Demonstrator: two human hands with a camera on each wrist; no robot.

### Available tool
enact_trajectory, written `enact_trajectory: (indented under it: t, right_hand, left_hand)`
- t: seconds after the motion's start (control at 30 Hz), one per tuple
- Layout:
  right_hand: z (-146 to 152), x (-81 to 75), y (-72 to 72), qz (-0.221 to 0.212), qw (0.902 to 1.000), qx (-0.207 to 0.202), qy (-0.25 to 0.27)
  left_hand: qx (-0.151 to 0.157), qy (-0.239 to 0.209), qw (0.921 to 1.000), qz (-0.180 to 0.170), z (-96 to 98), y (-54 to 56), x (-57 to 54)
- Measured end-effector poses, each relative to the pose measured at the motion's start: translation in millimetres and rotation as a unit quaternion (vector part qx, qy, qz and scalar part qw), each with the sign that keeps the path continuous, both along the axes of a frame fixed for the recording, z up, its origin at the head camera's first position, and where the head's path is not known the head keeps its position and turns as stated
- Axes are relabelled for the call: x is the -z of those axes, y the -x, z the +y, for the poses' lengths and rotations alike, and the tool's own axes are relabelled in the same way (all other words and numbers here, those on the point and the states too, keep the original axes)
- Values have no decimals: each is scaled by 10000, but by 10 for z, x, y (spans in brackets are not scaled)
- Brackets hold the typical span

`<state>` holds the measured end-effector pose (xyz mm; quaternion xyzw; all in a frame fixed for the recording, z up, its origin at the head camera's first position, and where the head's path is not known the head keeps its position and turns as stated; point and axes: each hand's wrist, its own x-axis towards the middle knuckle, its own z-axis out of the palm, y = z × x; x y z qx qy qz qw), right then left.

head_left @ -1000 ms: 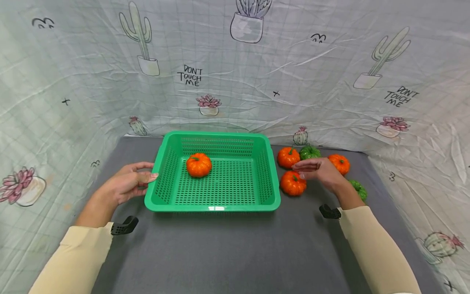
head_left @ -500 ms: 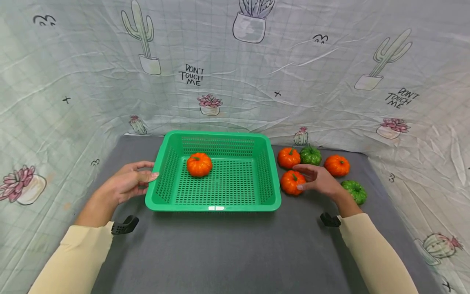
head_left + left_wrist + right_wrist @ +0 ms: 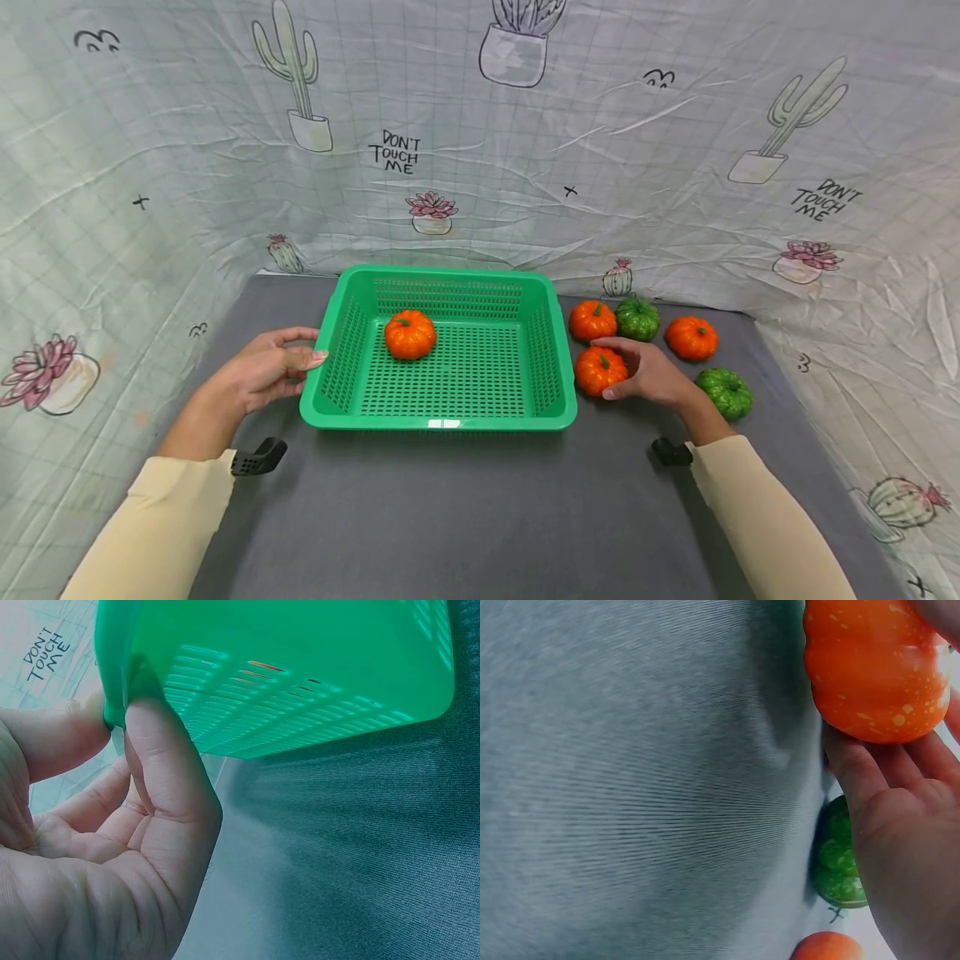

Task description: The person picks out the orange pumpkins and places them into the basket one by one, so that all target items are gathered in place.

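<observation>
A green plastic basket (image 3: 438, 422) with slotted walls stands on the grey cloth, and one orange pumpkin (image 3: 410, 335) lies inside it, left of the middle. My left hand (image 3: 262, 371) pinches the basket's left rim between thumb and fingers; the left wrist view shows the thumb on one side of the rim (image 3: 112, 667) and the index finger on the other. Just right of the basket, my right hand (image 3: 651, 375) grips a second orange pumpkin (image 3: 597, 372), thumb on the near side and fingers round the far side. The right wrist view shows that pumpkin (image 3: 877, 675) between thumb and fingers.
Behind the gripped pumpkin sit another orange pumpkin (image 3: 592, 321) and a green pumpkin (image 3: 637, 319). Farther right lie an orange pumpkin (image 3: 692, 338) and a green pumpkin (image 3: 724, 394), close to the right forearm. A cactus-print curtain (image 3: 480, 167) encloses the table at back and sides.
My right hand has lowered from above the pumpkins and closed its thumb and fingers round the orange one nearest the basket. The left hand keeps its hold on the rim.
</observation>
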<state>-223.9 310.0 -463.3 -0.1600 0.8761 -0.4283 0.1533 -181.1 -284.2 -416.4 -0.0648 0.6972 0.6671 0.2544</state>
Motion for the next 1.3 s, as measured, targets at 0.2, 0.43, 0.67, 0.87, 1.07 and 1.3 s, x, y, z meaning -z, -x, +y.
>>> enact_trajectory:
  t: [0.2, 0.43, 0.67, 0.87, 1.07, 1.3]
  right_hand:
    - [-14, -107, 5, -56, 9999, -23, 141]
    - [-33, -234, 13, -182, 9998, 31, 99]
    - [-78, -381, 14, -195, 9995, -125, 235]
    - [-106, -460, 13, -266, 9983, -256, 448]
    - [-121, -505, 38, -364, 9952, -414, 806]
    - [-171, -624, 45, -491, 9879, -668, 1313]
  left_hand:
    - [0, 28, 10000, -52, -3, 4, -3]
    - [-6, 112, 9999, -74, 3, 19, -1]
    - [2, 129, 9999, -66, 6, 17, -6]
    - [-8, 67, 10000, -61, 5, -2, -2]
    - [5, 18, 10000, -58, 1, 3, 12]
    - [-13, -24, 10000, -71, -4, 7, 10]
